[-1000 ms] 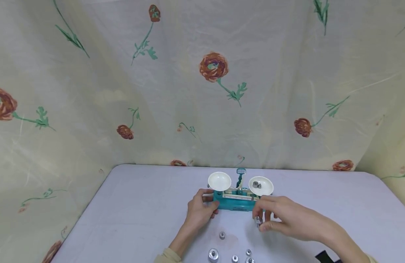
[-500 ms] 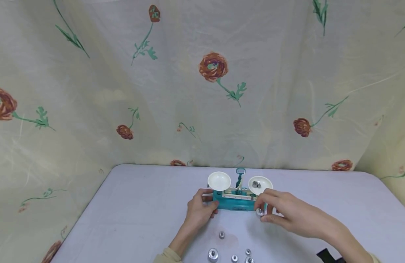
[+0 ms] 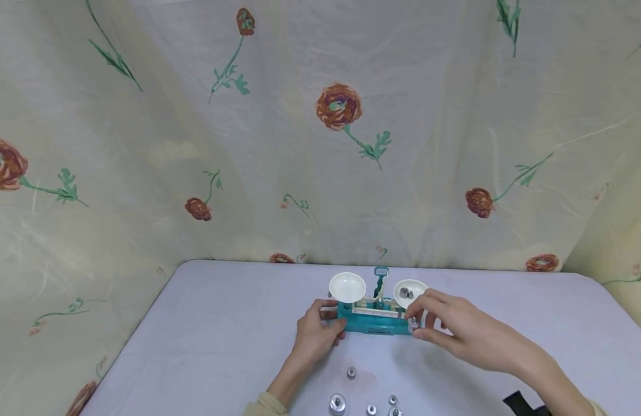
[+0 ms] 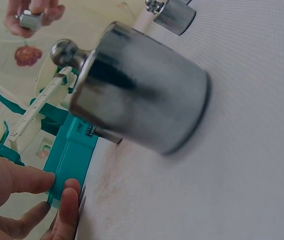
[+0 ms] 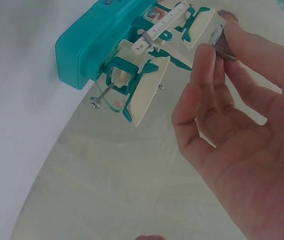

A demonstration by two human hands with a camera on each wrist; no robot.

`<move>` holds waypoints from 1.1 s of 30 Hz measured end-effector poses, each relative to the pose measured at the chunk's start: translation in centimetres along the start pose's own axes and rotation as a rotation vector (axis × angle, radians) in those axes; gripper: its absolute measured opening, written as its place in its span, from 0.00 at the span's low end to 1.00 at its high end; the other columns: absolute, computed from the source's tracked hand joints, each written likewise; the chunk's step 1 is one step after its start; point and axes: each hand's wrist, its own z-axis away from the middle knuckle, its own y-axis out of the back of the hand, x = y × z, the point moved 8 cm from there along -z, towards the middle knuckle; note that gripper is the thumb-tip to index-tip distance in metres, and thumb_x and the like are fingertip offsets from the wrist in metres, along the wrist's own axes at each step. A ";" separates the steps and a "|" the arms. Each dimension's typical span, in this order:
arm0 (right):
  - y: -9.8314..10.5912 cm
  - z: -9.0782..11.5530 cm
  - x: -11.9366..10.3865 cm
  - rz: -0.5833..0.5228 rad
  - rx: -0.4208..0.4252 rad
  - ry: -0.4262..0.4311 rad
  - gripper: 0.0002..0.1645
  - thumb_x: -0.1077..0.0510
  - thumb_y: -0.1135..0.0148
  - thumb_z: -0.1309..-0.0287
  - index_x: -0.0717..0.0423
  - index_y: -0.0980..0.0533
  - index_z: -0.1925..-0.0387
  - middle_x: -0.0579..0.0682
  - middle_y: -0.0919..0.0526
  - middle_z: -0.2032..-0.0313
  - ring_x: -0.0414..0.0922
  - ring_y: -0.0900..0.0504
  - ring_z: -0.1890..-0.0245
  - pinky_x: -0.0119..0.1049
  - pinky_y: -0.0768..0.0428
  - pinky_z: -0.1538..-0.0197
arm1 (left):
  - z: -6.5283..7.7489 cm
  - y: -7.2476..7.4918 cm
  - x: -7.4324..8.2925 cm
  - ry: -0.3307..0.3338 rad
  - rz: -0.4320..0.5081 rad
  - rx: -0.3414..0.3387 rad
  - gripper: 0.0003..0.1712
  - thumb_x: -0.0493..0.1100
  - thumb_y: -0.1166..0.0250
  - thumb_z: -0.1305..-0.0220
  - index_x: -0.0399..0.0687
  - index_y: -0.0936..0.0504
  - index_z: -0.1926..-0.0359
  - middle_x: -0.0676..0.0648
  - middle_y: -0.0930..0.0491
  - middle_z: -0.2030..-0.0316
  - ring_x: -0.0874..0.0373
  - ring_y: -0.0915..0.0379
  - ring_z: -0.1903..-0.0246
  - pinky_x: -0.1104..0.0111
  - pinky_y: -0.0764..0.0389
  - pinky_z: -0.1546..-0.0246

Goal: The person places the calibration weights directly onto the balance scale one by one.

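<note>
- Your right hand (image 3: 458, 330) pinches a shiny metal cylindrical weight (image 3: 414, 323) between thumb and fingertips, in front of the right end of the balance scale (image 3: 377, 325).
- Your left hand (image 3: 316, 330) grips the scale's other end, thumb in front and fingers behind its smooth, teal, box-shaped base.
- Just beyond your right fingertips is the round, shallow white right pan (image 3: 415, 285), holding two small knobbed weights (image 3: 404, 293); the matching left pan (image 3: 347, 283) sits beyond your left fingers.
- Nearer you than either hand's fingers, more polished knobbed weights stand on the pale, finely woven tabletop (image 3: 222, 335), the large weight (image 3: 338, 403) among them.
- Compared with a second ago, your right fingers have carried their weight up and forward, closer to the pan; your left hold is unchanged.
- Between your hands, the cream beam (image 3: 377, 311) shows ruler-like graduations; the base's dark label (image 4: 89, 130) is too small to read.
</note>
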 end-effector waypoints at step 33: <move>1.6 -1.7 2.7 0.146 0.307 -0.157 0.17 0.55 0.32 0.36 0.49 0.22 0.47 0.46 0.18 0.52 0.41 0.18 0.57 0.31 0.19 0.60 | -0.2 0.2 0.0 -0.016 0.043 -0.032 0.25 0.39 0.33 0.35 0.43 0.26 0.38 0.38 0.16 0.52 0.62 0.19 0.75 0.72 0.16 0.75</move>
